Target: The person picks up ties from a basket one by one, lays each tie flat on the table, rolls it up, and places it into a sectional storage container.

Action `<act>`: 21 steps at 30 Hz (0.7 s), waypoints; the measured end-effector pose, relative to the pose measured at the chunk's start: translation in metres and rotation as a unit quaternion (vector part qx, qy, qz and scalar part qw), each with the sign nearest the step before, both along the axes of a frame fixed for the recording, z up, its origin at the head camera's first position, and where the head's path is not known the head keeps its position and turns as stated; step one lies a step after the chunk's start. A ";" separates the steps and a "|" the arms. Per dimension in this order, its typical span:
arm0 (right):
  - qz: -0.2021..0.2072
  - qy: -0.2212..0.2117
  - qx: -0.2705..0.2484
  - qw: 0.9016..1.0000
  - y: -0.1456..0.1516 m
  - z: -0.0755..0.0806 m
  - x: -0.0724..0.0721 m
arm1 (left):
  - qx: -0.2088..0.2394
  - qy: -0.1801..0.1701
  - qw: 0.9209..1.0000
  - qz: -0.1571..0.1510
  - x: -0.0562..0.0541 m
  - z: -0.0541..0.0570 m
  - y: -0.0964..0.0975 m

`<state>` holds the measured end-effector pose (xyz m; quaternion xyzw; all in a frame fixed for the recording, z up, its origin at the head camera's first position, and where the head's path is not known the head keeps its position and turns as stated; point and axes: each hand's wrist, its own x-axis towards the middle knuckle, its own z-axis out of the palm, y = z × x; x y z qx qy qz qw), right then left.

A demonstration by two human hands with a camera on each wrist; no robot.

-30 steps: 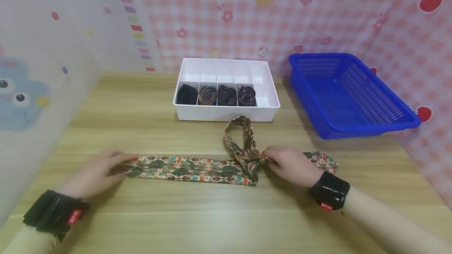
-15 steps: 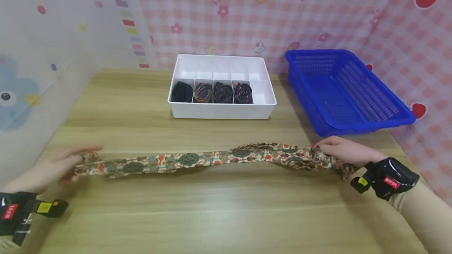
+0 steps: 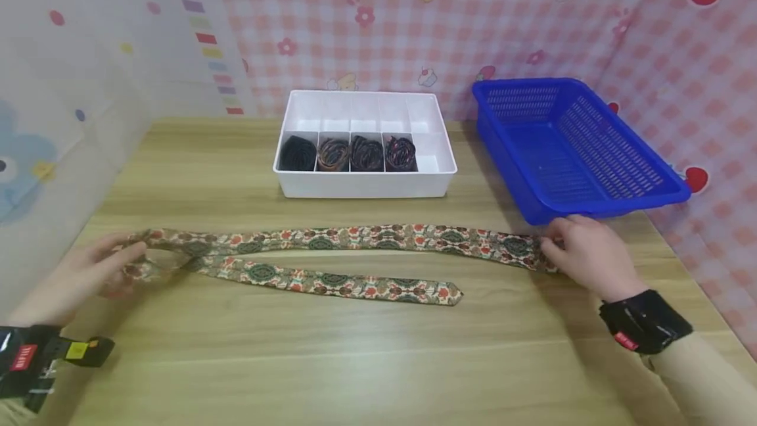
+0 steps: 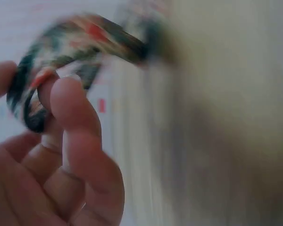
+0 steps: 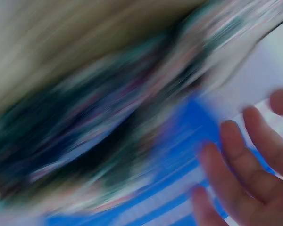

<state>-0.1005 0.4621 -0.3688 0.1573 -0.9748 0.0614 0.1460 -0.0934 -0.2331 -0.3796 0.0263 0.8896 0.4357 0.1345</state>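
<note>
A patterned necktie (image 3: 381,236) stretches across the table between both hands, with a loop at its left end. My left hand (image 3: 83,275) pinches this loop; in the left wrist view, the necktie (image 4: 85,37) curves over the fingertips. The narrow tail, with a pointed tip, lies nearer the front. At the opposite end, my right hand (image 3: 591,258) is over the wide part and covers its tip in the head view. In the right wrist view, the fingers (image 5: 240,160) are spread and apart from the blurred necktie (image 5: 108,108).
Behind the necktie stands a white divided box (image 3: 363,184), with several rolled dark ties (image 3: 367,153) in its front compartments. A blue perforated basket (image 3: 532,192) stands at the right, just beyond my right hand. Patterned cloth walls border the table.
The bunched necktie has been drawn out long, and its narrow tail now lies separately in front. My left hand went left with the loop; the right hand went right and its grip loosened.
</note>
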 end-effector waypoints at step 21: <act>0.206 -0.242 -0.136 0.938 -0.081 -0.006 -0.004 | -0.175 0.085 0.974 -0.113 0.012 0.017 -0.008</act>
